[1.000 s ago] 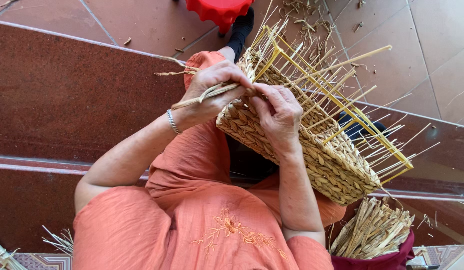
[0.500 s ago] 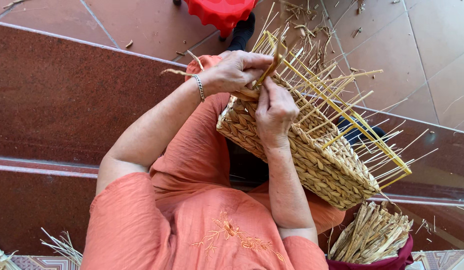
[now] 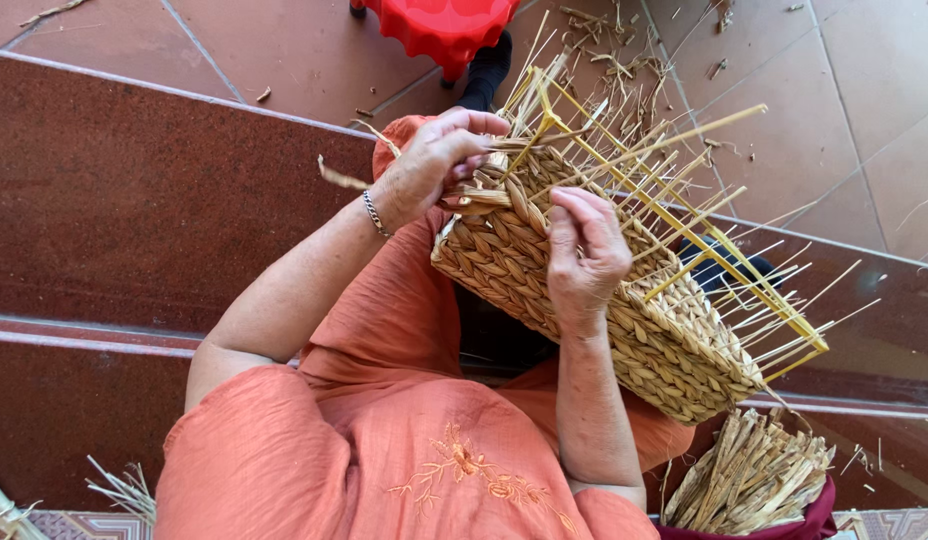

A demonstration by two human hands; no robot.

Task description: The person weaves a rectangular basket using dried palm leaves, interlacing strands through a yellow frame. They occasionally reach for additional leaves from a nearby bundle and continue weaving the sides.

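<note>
Left hand [image 3: 434, 165] pinched a flat straw strand [image 3: 479, 197] at the near corner of the woven basket [image 3: 594, 300], fingers closed tight, likely to keep tension. Right hand [image 3: 584, 255] lay pressed flat on the basket's woven side just beside that pinch, fingers together, steadying it. Basket rested tilted across the person's lap on the orange dress [image 3: 384, 440]. Its side was thick braided straw; bare yellow frame rods [image 3: 684, 235] and thin stakes stuck out beyond the hands, unwoven. Bundle of cut straw [image 3: 754, 480] sat below the right forearm. Red stool [image 3: 439, 25] stood beyond the left hand.
</note>
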